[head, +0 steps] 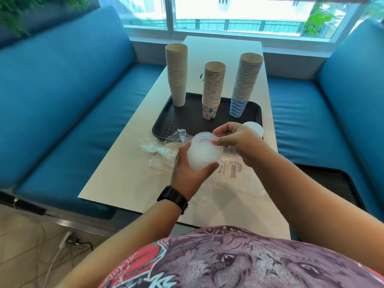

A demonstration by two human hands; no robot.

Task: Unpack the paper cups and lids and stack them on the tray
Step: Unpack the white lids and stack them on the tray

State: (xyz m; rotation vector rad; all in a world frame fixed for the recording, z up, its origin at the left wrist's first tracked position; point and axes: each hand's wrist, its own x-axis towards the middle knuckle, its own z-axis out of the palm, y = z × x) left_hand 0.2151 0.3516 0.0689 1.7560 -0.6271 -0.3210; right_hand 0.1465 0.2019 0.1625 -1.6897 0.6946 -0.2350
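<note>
Three tall stacks of paper cups stand on the black tray: a plain white stack at the left, a patterned stack in the middle, a blue-striped stack at the right. My left hand grips a stack of translucent white plastic lids from below, just in front of the tray. My right hand pinches the top lid's rim with thumb and fingers. Another white lid pile lies on the tray's near right corner, partly hidden behind my right hand.
Crumpled clear plastic wrapping lies on the white table left of my hands, more printed wrapping under them. Blue benches flank the table. A second black tray rests on the right bench.
</note>
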